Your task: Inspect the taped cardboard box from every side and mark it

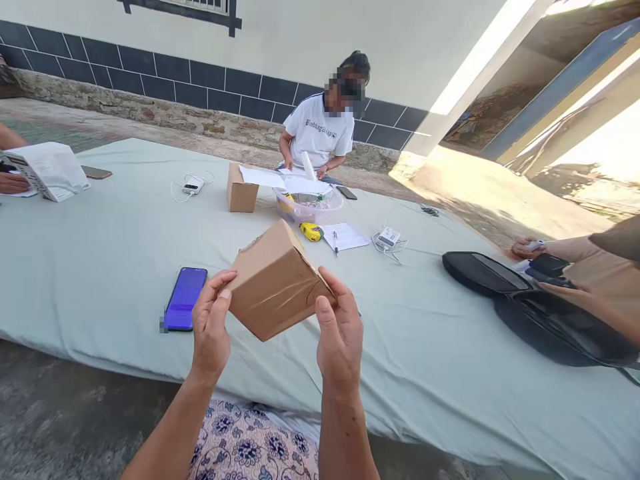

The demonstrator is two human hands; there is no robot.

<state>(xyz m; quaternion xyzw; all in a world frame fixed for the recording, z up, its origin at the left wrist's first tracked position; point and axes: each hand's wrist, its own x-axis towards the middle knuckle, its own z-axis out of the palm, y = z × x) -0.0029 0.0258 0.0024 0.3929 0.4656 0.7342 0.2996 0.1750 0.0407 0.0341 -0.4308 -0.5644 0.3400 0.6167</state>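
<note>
A small brown cardboard box [273,280], sealed with clear tape, is tilted in the air above the pale green sheet [100,253]. My left hand [210,327] grips its left lower corner, thumb and fingers pinching the edge. On the box's right side my right hand [340,333] holds on with the thumb lying over the taped face. Both hands are closed on the box.
A purple phone [186,298] lies left of my hands. Beyond are a second cardboard box [241,190], a clear tub [310,203], a yellow tape measure [311,231], papers and chargers. A seated person [320,133] works opposite. A black bag [540,307] and another person's hands lie right.
</note>
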